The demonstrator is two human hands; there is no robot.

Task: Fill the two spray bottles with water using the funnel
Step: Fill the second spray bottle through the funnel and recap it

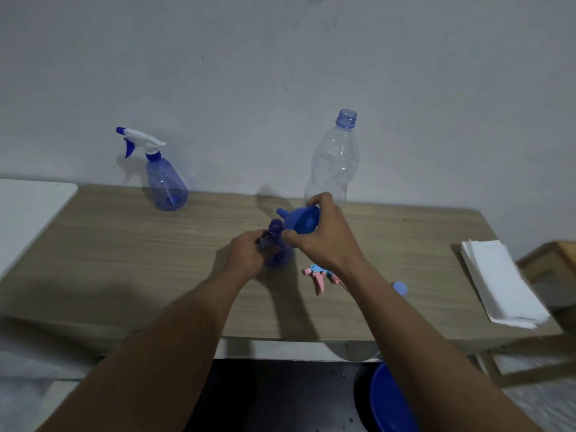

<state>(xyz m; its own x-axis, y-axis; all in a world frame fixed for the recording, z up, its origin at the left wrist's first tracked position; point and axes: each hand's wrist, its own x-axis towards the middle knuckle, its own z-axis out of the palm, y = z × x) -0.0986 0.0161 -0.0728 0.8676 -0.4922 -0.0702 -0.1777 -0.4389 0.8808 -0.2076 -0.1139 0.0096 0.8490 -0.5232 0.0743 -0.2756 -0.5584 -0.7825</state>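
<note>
Funnel (pixel 307 221) seating: pinched in right hand (pixel 324 241) just above spray bottle (pixel 276 229) gripped in left hand (pixel 244 257); next, tip spout down into neck.

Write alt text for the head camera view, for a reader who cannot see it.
At a wooden table, the left hand grips an open blue spray bottle while the right hand holds a blue funnel tilted near its mouth. A pink trigger head lies beside them; a second spray bottle and an uncapped clear bottle stand by the wall.
</note>
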